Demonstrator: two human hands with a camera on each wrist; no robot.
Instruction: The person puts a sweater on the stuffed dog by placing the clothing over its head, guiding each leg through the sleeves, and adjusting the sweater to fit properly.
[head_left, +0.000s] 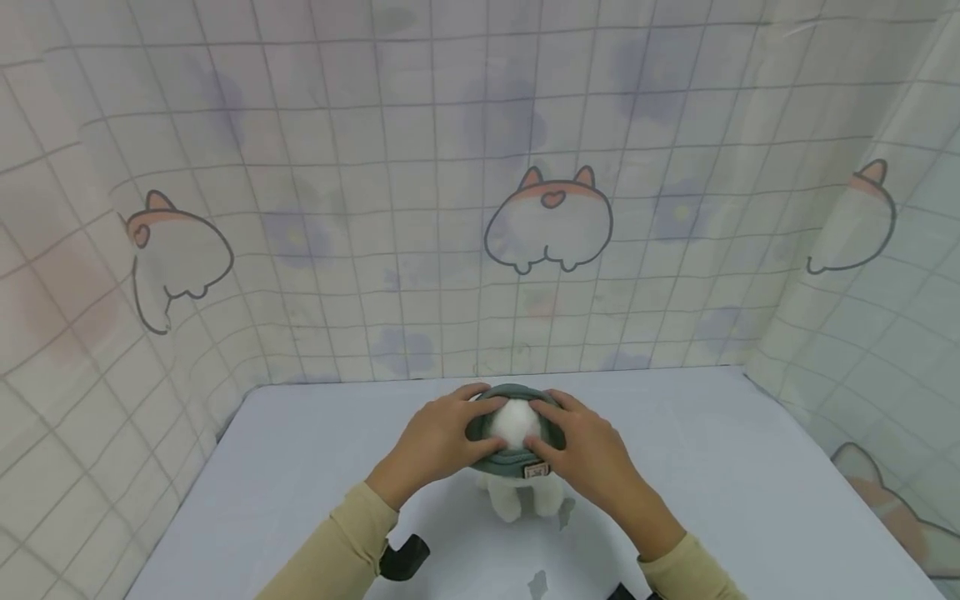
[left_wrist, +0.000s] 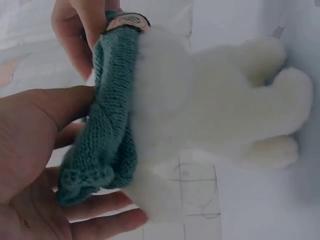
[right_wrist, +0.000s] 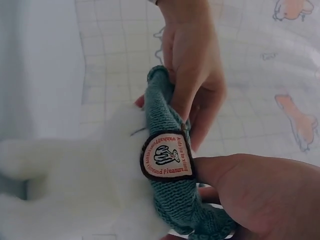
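A white plush toy (head_left: 506,500) stands on its short legs on the white table, in front of me. Round the top of its head runs a teal knitted band (left_wrist: 117,90), and white fur shows through the middle of the ring. A pale patch (right_wrist: 167,156) with a dark border sits on the front of the knit. My left hand (head_left: 442,429) grips the band on the left, its thumb over the upper rim and fingers along the outside. On the opposite side my right hand (head_left: 592,450) holds the rim, thumb near the patch. Some fingertips are hidden behind the knit.
The white table (head_left: 300,467) reaches back to a grid-patterned cloth (head_left: 360,292) with cartoon animals, which also hangs at both sides. A black curved object (head_left: 405,558) shows beside the left sleeve. Grey leaf shapes (head_left: 537,585) mark the tabletop.
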